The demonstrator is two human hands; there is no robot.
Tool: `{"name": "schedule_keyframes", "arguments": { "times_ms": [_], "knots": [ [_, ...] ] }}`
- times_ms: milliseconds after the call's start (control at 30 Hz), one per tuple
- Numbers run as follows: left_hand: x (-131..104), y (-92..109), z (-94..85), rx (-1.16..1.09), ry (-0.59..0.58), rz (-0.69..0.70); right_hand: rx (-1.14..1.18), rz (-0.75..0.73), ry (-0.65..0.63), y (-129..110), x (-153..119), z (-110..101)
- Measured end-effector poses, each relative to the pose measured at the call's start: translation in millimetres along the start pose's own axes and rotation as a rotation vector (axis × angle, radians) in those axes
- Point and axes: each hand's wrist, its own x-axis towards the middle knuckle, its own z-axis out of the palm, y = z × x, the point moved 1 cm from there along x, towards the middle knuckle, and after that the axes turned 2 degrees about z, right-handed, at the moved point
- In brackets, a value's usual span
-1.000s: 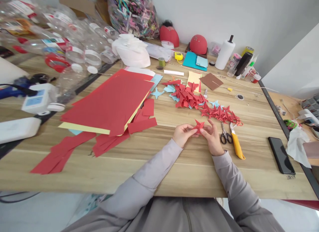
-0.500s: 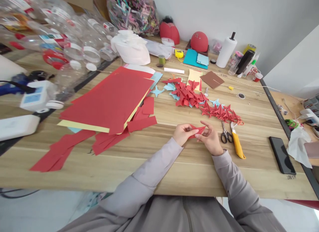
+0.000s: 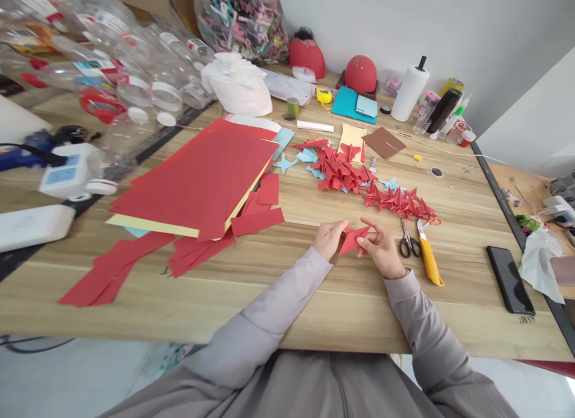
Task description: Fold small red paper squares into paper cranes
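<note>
Paper (image 3: 351, 241), red, folded | btwn L hand (image 3: 328, 241) & R hand (image 3: 383, 251) | both hands pinching it

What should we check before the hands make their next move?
1. Folded red piece held: ok, the left hand and right hand both grip it.
2. Knife blade covered: not ok, metal shows at its tip.
3. Scissors put down: ok, they lie beside the knife.
4. Red stars clear of the fingers: ok, they lie beyond the hands.
5. Every crease sharp: cannot tell, fingers hide part.
</note>
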Motion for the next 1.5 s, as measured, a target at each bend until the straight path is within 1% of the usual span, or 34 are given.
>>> {"name": "schedule_keyframes", "arguments": {
  "times_ms": [100,133,200,300,433,533,667,767,833,900,1000,1067,1133,1200,1300,1333,1433,1500],
  "knots": [
    [3.3,-0.4,-1.3,-0.126,0.044,-0.055,-0.006,0.002,0.006,-0.3,-0.3,-1.0],
    [4.3,-0.1,-2.0,-0.165,0.040,-0.064,-0.008,-0.001,0.011,-0.2,-0.1,-1.5],
    [5.3,0.7,-3.1,-0.199,-0.009,-0.074,-0.003,-0.013,0.023,0.4,0.5,-2.7],
    [4.4,2.3,-3.8,-0.101,-0.090,-0.034,0.017,-0.026,0.034,1.9,1.8,-3.9],
    [1.6,3.3,-3.2,0.067,-0.133,0.035,-0.003,-0.008,0.029,3.8,2.7,-4.4],
    [0.2,2.3,-2.9,0.125,-0.176,0.041,-0.089,-0.040,0.096,3.8,2.9,-6.0],
    [0.9,0.3,-3.8,0.119,-0.186,0.032,-0.182,-0.061,0.174,3.7,3.9,-9.4],
    [2.7,-0.6,-4.3,0.075,-0.177,-0.008,-0.089,-0.051,0.256,3.3,4.7,-12.3],
    [4.0,-0.8,-4.2,0.002,-0.153,-0.035,0.001,-0.061,0.284,1.5,4.0,-12.6],
    [5.0,-1.4,-4.1,-0.093,-0.115,-0.055,0.031,-0.103,0.252,-1.5,2.0,-10.2],
    [5.8,-4.1,-3.7,-0.155,-0.080,-0.081,-0.035,-0.155,0.130,-4.5,-1.5,-3.0],
    [6.1,-6.8,-3.1,-0.129,-0.113,-0.082,-0.103,-0.152,0.057,-3.5,-2.6,0.7],
    [6.4,-9.0,-2.7,-0.103,-0.165,-0.072,-0.146,-0.129,0.017,-0.7,-1.9,1.4],
    [6.8,-8.7,-3.0,-0.080,-0.169,-0.030,-0.146,-0.112,0.024,2.2,-0.1,-1.3],
    [5.8,-2.4,-4.6,-0.035,-0.145,0.087,-0.106,-0.104,0.090,4.9,2.4,-7.7],
    [4.8,0.6,-5.0,-0.011,-0.163,0.129,-0.097,-0.104,0.110,5.2,2.9,-9.5],
    [0.3,8.2,-5.3,0.113,-0.298,0.275,-0.074,-0.089,0.134,4.8,2.8,-11.4],
    [-2.1,9.5,-5.5,0.191,-0.364,0.353,-0.050,-0.080,0.146,3.6,2.0,-10.9]
  ]
}}
